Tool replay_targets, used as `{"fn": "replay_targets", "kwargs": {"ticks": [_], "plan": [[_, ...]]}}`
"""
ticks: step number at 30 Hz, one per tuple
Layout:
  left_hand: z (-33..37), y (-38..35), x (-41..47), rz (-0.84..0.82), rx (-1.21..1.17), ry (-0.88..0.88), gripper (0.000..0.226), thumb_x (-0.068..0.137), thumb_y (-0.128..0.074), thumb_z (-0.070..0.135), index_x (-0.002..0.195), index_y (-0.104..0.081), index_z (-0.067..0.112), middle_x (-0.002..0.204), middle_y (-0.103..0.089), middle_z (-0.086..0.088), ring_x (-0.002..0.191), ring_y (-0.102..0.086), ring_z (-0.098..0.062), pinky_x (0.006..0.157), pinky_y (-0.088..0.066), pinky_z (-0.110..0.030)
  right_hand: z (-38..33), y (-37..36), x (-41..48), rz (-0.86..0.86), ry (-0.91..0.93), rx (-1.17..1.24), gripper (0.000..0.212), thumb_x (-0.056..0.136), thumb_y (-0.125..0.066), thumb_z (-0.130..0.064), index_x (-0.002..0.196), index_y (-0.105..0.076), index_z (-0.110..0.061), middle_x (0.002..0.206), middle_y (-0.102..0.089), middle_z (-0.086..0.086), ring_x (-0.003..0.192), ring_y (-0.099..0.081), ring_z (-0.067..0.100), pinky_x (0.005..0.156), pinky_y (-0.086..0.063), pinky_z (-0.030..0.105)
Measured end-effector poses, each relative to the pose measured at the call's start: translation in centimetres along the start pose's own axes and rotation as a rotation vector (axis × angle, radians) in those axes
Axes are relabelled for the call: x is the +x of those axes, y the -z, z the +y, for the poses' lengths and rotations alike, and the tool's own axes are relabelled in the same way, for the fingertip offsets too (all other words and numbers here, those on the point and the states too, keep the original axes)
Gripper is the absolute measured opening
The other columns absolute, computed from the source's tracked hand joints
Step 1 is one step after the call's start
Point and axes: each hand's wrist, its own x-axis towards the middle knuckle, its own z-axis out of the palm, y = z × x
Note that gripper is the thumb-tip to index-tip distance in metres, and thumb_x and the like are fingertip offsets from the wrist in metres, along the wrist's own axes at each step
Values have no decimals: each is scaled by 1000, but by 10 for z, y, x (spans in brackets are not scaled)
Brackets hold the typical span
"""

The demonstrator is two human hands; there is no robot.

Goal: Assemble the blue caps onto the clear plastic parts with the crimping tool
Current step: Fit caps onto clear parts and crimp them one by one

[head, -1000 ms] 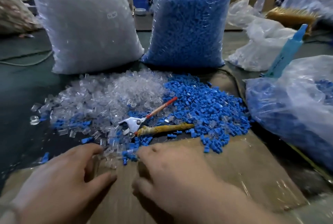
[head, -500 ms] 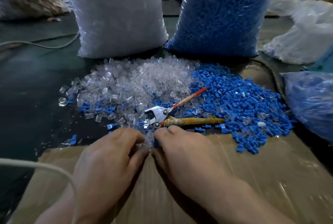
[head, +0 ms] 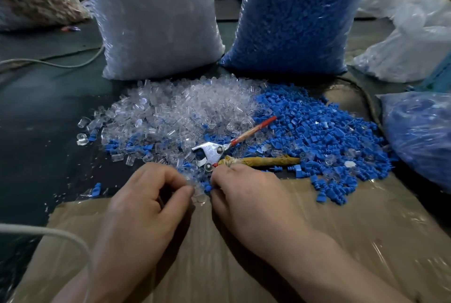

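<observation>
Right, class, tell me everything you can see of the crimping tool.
The crimping tool lies flat and unheld where the clear parts meet the blue caps, resting on both. Its shiny metal head points left, jaws apart; two handles splay rightward, one thin and red, one wrapped in yellowish tape.

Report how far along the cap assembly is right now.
Done: no set-aside batch of finished pieces is plainly visible. In hand: the left hand pinches a clear part and the right hand a blue cap, held close together. Left: the crimping tool lies untouched on the heap, and big loose piles of clear parts and blue caps remain.
</observation>
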Motion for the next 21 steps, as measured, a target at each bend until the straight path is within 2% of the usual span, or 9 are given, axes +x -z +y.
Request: {"fn": "replay_targets", "kwargs": {"ticks": [2, 5, 8, 10, 12, 15, 16, 18, 21], "plan": [[0, 0, -1, 23, -48, 57, 16, 76, -76, 27, 77, -62, 35, 78, -65, 18, 68, -60, -1, 59, -43, -14, 3, 2, -1, 44, -37, 71, 12, 96, -46, -36, 90, -45, -26, 89, -55, -7, 83, -53, 19, 68, -41, 38], [0, -1, -3, 27, -128, 101, 15, 76, -75, 29, 81, -64, 38, 68, -68, 16, 56, -60, -2, 52, -45, -14, 8, 10, -3, 80, -92, 168, 13, 98, -49, -38, 98, -57, -28, 91, -59, -12, 85, -49, 7, 72, -39, 30], [1, 0, -3, -27, -216, 126, 12, 79, -77, 37, 85, -66, 35, 67, -70, 9, 57, -64, -10, 56, -55, -32, 10, 11, -2, 61, -118, 275, 13, 97, -54, -35, 89, -62, -28, 78, -59, -12, 76, -54, 3, 69, -45, 26], [2, 3, -3, -55, -258, 123, 19, 73, -68, 49, 85, -67, 34, 68, -69, 7, 59, -63, -12, 57, -54, -35, 9, 12, -2, 5, -250, 605, 13, 97, -58, -26, 86, -66, -24, 68, -65, -4, 61, -62, 7, 63, -56, 34], [3, 4, -3, -63, -322, 114, 29, 68, -60, 55, 83, -67, 31, 67, -66, 4, 58, -60, -12, 57, -51, -30, 7, 14, -3, -86, -398, 1076, 15, 96, -61, -15, 85, -69, -21, 61, -63, 6, 54, -63, 21, 53, -57, 39], [7, 2, -2, -80, -535, 207, 20, 69, -72, 42, 75, -67, 23, 59, -64, -7, 50, -57, -15, 48, -46, -25, 5, 18, -3, -125, -473, 1539, 4, 83, -69, -12, 84, -72, -10, 69, -65, 14, 55, -61, 23, 51, -54, 32], [8, 1, -1, -91, -599, 247, 16, 69, -76, 35, 72, -68, 22, 58, -64, -9, 48, -56, -16, 45, -45, -22, 5, 18, -3, -124, -482, 1655, 14, 76, -71, -14, 86, -72, -4, 73, -66, 15, 57, -62, 22, 53, -54, 30], [7, 0, 0, -109, -680, 294, 23, 59, -75, 37, 71, -67, 19, 57, -64, -12, 48, -56, -19, 44, -45, -20, 6, 18, -3, -125, -512, 1805, 25, 71, -71, -5, 94, -68, 5, 80, -68, 18, 63, -65, 24, 59, -57, 29], [5, -1, 0, -88, -744, 317, 32, 53, -72, 42, 70, -65, 16, 58, -62, -16, 48, -54, -23, 45, -46, -26, 5, 20, -1, -161, -533, 1884, 29, 84, -48, 21, 107, -61, 9, 85, -67, 21, 69, -69, 28, 62, -60, 29]]}}
